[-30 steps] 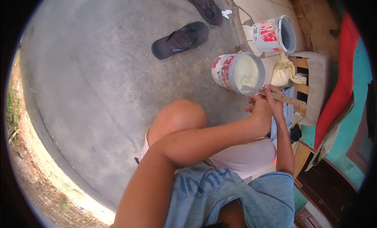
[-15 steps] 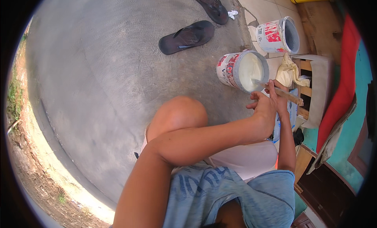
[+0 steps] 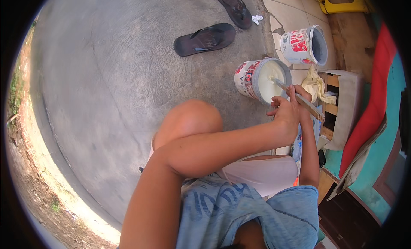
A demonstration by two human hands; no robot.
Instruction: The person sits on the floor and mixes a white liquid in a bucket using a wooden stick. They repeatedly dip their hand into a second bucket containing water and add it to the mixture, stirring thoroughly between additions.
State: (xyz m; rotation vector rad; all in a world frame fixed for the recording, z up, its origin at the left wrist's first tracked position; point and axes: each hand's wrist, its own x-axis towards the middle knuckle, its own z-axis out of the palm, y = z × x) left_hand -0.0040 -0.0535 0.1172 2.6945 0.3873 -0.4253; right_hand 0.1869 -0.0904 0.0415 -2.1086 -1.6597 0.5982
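A bucket (image 3: pixel 246 79) with red marks on its white wall stands on the concrete and holds pale, creamy liquid (image 3: pixel 269 82). One end of a flat wooden stick (image 3: pixel 311 106) dips into that liquid, while the other slants out over the rim toward me. Across my body reaches my left hand (image 3: pixel 286 111), gripping the stick near the rim with some fingers loosely curled beside it. My right hand (image 3: pixel 304 94) closes on the stick from the far side; the stick and left hand partly hide its fingers.
A second bucket (image 3: pixel 295 46) lies tipped on the tiles. Two dark flip-flops (image 3: pixel 205 39) rest on the concrete (image 3: pixel 115 77). A pale crumpled bag (image 3: pixel 314 85) sits by a wooden slatted frame (image 3: pixel 330 94). Red padding (image 3: pixel 371 107) runs along the right; my bent knee (image 3: pixel 190 120) is near.
The stick has turned to a steeper slant, its dipped end shifting farther across the liquid and its dry end lower. Both hands stay on it. The view has shifted slightly.
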